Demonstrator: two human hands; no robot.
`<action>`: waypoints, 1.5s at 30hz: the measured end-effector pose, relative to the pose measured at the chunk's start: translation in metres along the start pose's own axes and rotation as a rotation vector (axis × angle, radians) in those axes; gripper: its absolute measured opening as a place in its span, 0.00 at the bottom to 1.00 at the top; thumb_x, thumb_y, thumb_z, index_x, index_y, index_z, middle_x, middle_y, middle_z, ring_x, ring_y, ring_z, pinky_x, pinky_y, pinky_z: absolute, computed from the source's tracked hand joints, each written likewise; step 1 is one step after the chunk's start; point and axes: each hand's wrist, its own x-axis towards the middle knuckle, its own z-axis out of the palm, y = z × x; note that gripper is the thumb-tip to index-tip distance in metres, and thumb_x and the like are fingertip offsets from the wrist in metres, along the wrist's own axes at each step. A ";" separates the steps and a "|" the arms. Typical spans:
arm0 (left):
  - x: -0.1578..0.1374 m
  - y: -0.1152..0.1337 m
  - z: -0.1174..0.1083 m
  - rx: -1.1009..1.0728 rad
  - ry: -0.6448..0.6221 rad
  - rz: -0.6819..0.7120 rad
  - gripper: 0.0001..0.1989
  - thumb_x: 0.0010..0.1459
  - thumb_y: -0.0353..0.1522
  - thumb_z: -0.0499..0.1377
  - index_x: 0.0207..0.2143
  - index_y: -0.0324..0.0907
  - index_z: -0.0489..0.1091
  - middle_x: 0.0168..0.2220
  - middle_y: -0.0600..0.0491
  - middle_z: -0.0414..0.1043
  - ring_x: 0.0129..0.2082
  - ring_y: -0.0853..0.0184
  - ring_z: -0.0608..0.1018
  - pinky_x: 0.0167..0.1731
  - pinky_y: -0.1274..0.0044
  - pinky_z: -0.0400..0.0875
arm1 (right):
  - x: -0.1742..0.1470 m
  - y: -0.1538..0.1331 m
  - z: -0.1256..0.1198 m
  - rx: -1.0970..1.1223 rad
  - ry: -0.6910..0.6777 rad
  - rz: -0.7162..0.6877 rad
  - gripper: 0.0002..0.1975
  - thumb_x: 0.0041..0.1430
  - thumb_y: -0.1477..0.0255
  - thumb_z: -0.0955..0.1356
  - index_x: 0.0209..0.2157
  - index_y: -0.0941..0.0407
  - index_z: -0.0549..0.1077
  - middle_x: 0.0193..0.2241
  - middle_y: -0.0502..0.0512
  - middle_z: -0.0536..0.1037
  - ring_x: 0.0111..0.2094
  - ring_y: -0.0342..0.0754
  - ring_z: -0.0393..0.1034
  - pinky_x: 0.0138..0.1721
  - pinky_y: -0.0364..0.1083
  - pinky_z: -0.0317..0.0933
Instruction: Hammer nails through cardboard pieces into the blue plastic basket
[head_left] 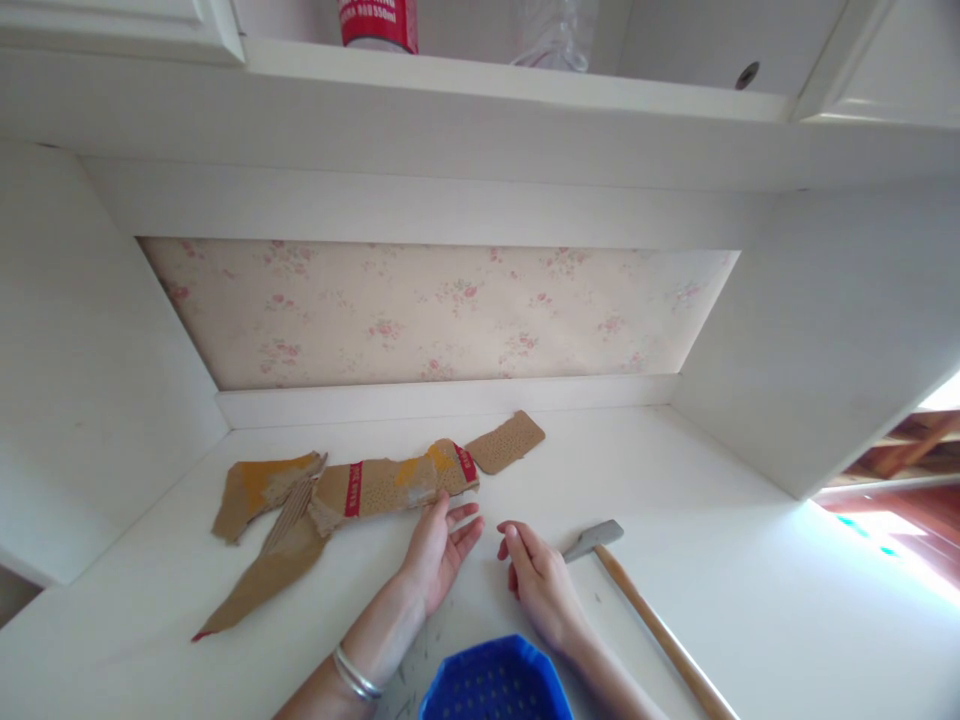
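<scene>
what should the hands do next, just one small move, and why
Probably close the left hand on the near edge of the red-striped cardboard: that hand is open right by this edge, while the right hand is curled farther off, nearer the wooden-handled tool.

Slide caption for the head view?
Left hand at torn cardboard, right hand near wooden-handled tool, blue basket between the forearms.

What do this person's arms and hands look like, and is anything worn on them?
The left hand and right hand are bare human hands, without gloves. No sleeve shows on the left arm or the right arm. The left arm wears a shiny, silvery bangle that looks banded; nothing worn shows on the right.
</scene>
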 end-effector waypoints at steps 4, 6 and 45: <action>-0.004 -0.004 -0.008 0.028 -0.045 0.087 0.04 0.66 0.32 0.55 0.39 0.42 0.61 0.37 0.49 0.75 0.34 0.65 0.82 0.34 0.72 0.80 | 0.000 0.000 0.000 0.120 -0.014 0.020 0.20 0.66 0.52 0.59 0.40 0.53 0.71 0.22 0.45 0.70 0.20 0.44 0.64 0.23 0.42 0.59; -0.006 -0.005 -0.014 0.144 -0.107 0.116 0.08 0.64 0.36 0.57 0.41 0.42 0.62 0.38 0.49 0.74 0.35 0.62 0.81 0.29 0.69 0.80 | 0.000 0.000 -0.002 0.193 -0.013 0.030 0.21 0.65 0.52 0.60 0.45 0.53 0.69 0.27 0.47 0.71 0.20 0.42 0.64 0.22 0.42 0.59; -0.013 0.000 -0.027 0.561 -0.395 0.143 0.21 0.54 0.39 0.66 0.47 0.38 0.69 0.37 0.46 0.78 0.33 0.61 0.80 0.27 0.76 0.75 | -0.011 -0.011 -0.014 0.243 -0.121 0.005 0.10 0.63 0.68 0.62 0.35 0.55 0.73 0.24 0.50 0.74 0.27 0.48 0.70 0.29 0.44 0.66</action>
